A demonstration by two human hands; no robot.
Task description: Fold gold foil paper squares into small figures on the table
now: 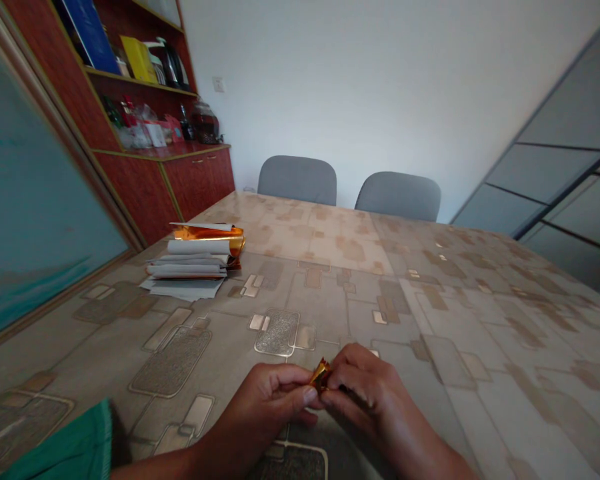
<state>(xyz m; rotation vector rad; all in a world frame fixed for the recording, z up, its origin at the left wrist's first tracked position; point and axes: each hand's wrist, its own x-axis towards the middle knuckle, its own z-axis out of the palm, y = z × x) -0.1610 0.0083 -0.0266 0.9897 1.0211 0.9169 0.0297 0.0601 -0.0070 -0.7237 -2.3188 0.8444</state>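
My left hand (275, 403) and my right hand (365, 400) meet at the front of the table, close above its surface. Between their fingertips I hold a small crumpled piece of gold foil (321, 375), partly hidden by my fingers. Its exact shape is hard to make out. Farther off to the left, well out of reach of my fingers, lies a loose stack of grey paper sheets (190, 270) with orange-gold foil (209, 233) at its top.
A patterned plastic tablecloth (430, 320) covers the table. Two grey chairs (297, 180) (397, 197) stand at its far side. A red wooden cabinet (165, 180) with shelved bottles and boxes is at back left. A green sleeve (65, 447) shows at bottom left.
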